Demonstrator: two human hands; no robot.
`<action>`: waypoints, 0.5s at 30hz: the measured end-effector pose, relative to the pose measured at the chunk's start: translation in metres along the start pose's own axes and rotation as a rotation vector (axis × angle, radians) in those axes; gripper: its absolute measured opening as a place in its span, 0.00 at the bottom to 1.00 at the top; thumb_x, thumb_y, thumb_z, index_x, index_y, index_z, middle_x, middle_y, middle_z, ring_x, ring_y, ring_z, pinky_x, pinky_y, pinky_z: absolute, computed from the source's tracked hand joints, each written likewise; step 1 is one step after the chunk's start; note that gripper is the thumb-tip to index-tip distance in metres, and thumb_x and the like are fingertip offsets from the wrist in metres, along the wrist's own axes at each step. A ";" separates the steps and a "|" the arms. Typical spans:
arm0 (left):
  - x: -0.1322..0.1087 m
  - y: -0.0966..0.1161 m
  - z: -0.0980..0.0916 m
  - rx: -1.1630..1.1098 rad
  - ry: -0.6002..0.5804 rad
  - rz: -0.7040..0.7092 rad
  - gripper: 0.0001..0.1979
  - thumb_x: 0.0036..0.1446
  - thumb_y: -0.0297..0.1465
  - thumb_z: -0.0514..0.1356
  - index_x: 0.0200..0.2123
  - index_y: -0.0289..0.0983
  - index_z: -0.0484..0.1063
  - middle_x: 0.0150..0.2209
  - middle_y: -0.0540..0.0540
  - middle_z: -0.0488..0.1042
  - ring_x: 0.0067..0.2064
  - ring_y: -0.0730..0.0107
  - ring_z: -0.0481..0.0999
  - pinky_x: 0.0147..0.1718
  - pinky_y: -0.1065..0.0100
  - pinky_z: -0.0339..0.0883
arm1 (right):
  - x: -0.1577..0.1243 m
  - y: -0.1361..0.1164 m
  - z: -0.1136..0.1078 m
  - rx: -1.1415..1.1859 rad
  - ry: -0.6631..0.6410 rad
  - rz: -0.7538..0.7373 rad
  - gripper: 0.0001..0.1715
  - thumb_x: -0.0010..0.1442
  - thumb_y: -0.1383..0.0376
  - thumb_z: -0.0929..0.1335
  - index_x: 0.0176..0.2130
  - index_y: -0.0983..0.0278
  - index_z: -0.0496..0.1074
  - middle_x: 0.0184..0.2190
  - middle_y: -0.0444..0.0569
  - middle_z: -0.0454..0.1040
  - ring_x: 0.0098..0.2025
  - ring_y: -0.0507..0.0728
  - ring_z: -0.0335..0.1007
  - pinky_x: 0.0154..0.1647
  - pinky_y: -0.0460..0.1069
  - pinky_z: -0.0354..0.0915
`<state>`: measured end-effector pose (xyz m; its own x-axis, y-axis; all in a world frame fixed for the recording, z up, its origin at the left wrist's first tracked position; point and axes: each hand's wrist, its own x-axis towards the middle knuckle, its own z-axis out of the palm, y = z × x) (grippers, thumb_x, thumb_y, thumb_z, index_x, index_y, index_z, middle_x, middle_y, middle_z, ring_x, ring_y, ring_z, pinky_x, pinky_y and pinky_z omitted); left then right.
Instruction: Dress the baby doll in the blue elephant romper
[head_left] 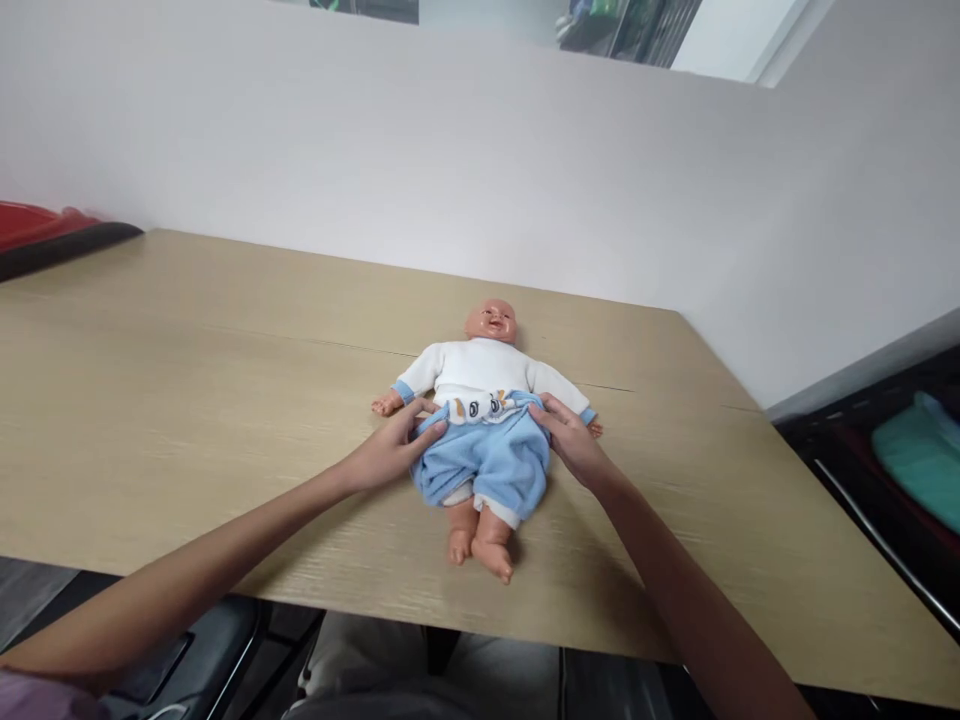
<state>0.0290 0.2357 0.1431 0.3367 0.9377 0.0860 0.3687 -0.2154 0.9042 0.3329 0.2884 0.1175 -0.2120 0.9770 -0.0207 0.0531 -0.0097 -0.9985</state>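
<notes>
A baby doll (pixel 493 322) lies on its back on the wooden table, head toward the wall and bare feet toward me. It wears a white top (pixel 480 368) with blue cuffs and light blue pants (pixel 484 455) with white leg hems. At the waist, a white part with a printed face (pixel 480 407) shows. My left hand (pixel 394 442) is closed on the waist edge of the pants at the left, thumb on top. On the opposite side, my right hand (pixel 571 435) pinches the same waist edge. Some fingers of both hands are hidden by cloth.
The wooden table (pixel 187 400) reaches back to a white wall (pixel 375 150). A red item with a black edge (pixel 67 245) is at the far left. At the right stands a dark chair (pixel 847 460) with a green cloth (pixel 919 460). Another black chair (pixel 202 650) is at lower left.
</notes>
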 end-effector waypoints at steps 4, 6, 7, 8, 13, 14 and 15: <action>0.010 -0.002 -0.004 0.041 -0.082 0.058 0.20 0.66 0.50 0.63 0.46 0.39 0.73 0.45 0.46 0.73 0.49 0.58 0.72 0.52 0.59 0.68 | 0.007 0.004 0.002 -0.147 0.000 -0.080 0.28 0.59 0.41 0.74 0.42 0.61 0.78 0.40 0.48 0.81 0.42 0.60 0.75 0.45 0.52 0.72; 0.014 -0.006 -0.005 0.100 -0.065 0.120 0.19 0.68 0.50 0.61 0.42 0.39 0.72 0.42 0.47 0.71 0.47 0.59 0.71 0.51 0.60 0.67 | 0.006 0.002 0.002 -0.259 -0.054 -0.116 0.28 0.60 0.43 0.74 0.46 0.62 0.78 0.43 0.48 0.81 0.44 0.60 0.76 0.47 0.53 0.72; 0.016 -0.008 -0.005 0.118 -0.031 0.129 0.19 0.69 0.50 0.58 0.40 0.39 0.70 0.41 0.48 0.70 0.45 0.60 0.70 0.50 0.61 0.67 | 0.006 0.002 0.002 -0.305 -0.061 -0.145 0.27 0.61 0.44 0.74 0.47 0.62 0.78 0.43 0.48 0.81 0.45 0.60 0.76 0.49 0.53 0.72; 0.020 -0.011 -0.004 0.124 0.008 0.122 0.19 0.71 0.49 0.56 0.40 0.39 0.69 0.39 0.48 0.69 0.44 0.61 0.69 0.48 0.62 0.67 | 0.007 0.003 0.003 -0.339 -0.041 -0.183 0.26 0.62 0.45 0.74 0.46 0.62 0.77 0.42 0.48 0.81 0.45 0.60 0.75 0.49 0.53 0.71; 0.054 -0.025 0.006 0.062 0.109 0.043 0.19 0.72 0.51 0.53 0.41 0.40 0.65 0.38 0.50 0.68 0.42 0.63 0.69 0.47 0.63 0.68 | 0.033 0.017 0.011 -0.247 0.113 -0.225 0.25 0.65 0.40 0.69 0.42 0.59 0.70 0.31 0.41 0.71 0.34 0.55 0.68 0.38 0.49 0.68; 0.061 -0.026 0.007 0.042 0.096 0.043 0.21 0.72 0.52 0.53 0.42 0.40 0.66 0.39 0.50 0.69 0.42 0.62 0.69 0.47 0.64 0.68 | 0.040 0.020 0.013 -0.217 0.135 -0.208 0.27 0.64 0.39 0.69 0.43 0.58 0.69 0.32 0.41 0.72 0.35 0.55 0.68 0.38 0.48 0.68; 0.068 -0.028 0.008 0.025 0.079 0.046 0.22 0.71 0.53 0.53 0.44 0.39 0.67 0.39 0.49 0.70 0.43 0.62 0.70 0.48 0.64 0.69 | 0.046 0.022 0.013 -0.199 0.153 -0.199 0.28 0.64 0.38 0.69 0.44 0.58 0.69 0.34 0.42 0.73 0.37 0.56 0.70 0.40 0.49 0.69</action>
<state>0.0487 0.3033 0.1207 0.2849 0.9451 0.1604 0.3760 -0.2641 0.8882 0.3112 0.3304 0.0938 -0.0890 0.9765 0.1965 0.2187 0.2117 -0.9526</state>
